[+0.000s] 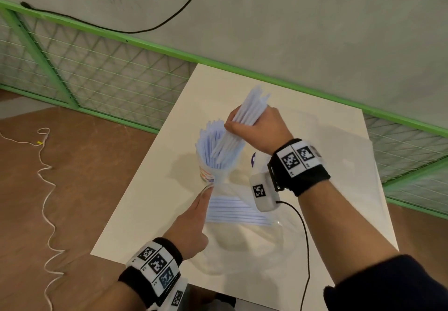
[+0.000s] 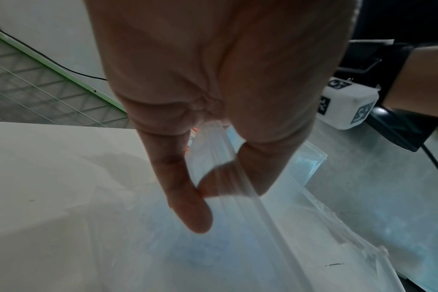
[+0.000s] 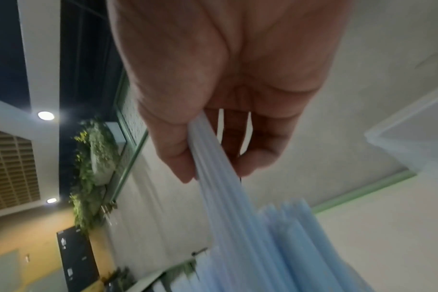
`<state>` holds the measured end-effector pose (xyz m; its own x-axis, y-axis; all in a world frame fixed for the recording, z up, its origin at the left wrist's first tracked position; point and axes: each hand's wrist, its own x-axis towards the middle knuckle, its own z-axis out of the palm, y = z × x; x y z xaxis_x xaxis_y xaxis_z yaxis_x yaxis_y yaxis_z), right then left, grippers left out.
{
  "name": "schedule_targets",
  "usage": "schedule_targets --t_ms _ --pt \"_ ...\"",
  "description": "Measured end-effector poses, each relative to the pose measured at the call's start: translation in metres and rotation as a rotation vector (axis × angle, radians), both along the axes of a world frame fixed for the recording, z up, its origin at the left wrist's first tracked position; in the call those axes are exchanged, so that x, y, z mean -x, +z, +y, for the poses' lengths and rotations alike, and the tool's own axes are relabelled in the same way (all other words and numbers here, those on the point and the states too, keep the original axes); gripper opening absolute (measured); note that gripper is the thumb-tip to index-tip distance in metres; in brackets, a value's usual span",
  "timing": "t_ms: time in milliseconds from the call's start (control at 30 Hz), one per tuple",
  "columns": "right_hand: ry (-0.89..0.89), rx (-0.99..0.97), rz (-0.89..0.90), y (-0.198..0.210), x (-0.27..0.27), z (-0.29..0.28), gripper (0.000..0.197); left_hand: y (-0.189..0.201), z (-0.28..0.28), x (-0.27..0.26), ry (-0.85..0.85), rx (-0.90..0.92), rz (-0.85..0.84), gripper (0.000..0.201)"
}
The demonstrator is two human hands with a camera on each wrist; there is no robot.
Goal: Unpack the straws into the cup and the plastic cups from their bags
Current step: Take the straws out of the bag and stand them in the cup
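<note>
My right hand (image 1: 252, 126) grips a bundle of pale blue straws (image 1: 244, 117) and holds it slanted over the cup (image 1: 206, 172), its lower ends among the straws (image 1: 213, 146) standing in the cup. In the right wrist view my right hand (image 3: 213, 158) has its fingers curled round the bundle (image 3: 225, 207). My left hand (image 1: 194, 218) pinches the edge of a clear plastic bag (image 1: 242, 233) beside the cup; in the left wrist view its thumb and forefinger (image 2: 188, 197) pinch the bag's rim (image 2: 250, 197). More straws (image 1: 237, 211) lie flat inside the bag.
Everything sits on a white table (image 1: 315, 121). A green mesh fence (image 1: 97, 73) runs behind it along a grey wall. A white cord (image 1: 46, 189) lies on the brown floor to the left. A black cable (image 1: 305, 238) hangs from my right wrist camera over the table.
</note>
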<state>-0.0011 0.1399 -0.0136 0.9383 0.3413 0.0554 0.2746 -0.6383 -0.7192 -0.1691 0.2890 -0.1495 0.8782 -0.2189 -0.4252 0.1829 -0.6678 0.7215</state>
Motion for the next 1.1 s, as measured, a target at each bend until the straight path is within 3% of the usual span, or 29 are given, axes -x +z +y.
schedule_targets --t_ms 100,233,367,467,600,700,867,1000,1100 --pt "0.01 0.048 -0.018 -0.026 -0.003 0.004 0.021 0.0 -0.001 -0.001 -0.007 -0.016 -0.026 0.111" --pt "-0.003 0.125 -0.025 -0.043 -0.004 0.003 0.062 -0.001 -0.001 -0.002 -0.007 -0.017 -0.035 0.11" --pt "0.0 -0.107 -0.188 -0.031 0.005 -0.001 0.095 -0.005 0.001 -0.002 -0.011 0.009 -0.036 0.112" --pt "-0.042 -0.229 -0.334 -0.033 0.017 -0.002 0.083 -0.005 0.001 -0.002 -0.004 0.005 -0.035 0.113" --pt "0.049 0.118 -0.429 -0.058 0.037 0.0 0.061 -0.002 0.001 -0.002 0.013 0.023 -0.026 0.112" --pt "0.202 0.354 -0.393 -0.08 0.047 0.003 0.061 -0.001 0.001 -0.002 0.016 0.028 -0.027 0.111" --pt "0.182 0.319 -0.417 -0.079 0.045 0.008 0.063 -0.002 0.001 0.0 0.014 0.023 -0.028 0.113" --pt "0.24 0.485 -0.45 -0.086 0.048 0.017 0.064 -0.001 0.001 0.0 0.015 0.005 -0.024 0.113" --pt "0.23 0.463 -0.449 -0.082 0.043 0.019 0.065 0.0 0.001 0.0 0.015 0.003 -0.017 0.112"
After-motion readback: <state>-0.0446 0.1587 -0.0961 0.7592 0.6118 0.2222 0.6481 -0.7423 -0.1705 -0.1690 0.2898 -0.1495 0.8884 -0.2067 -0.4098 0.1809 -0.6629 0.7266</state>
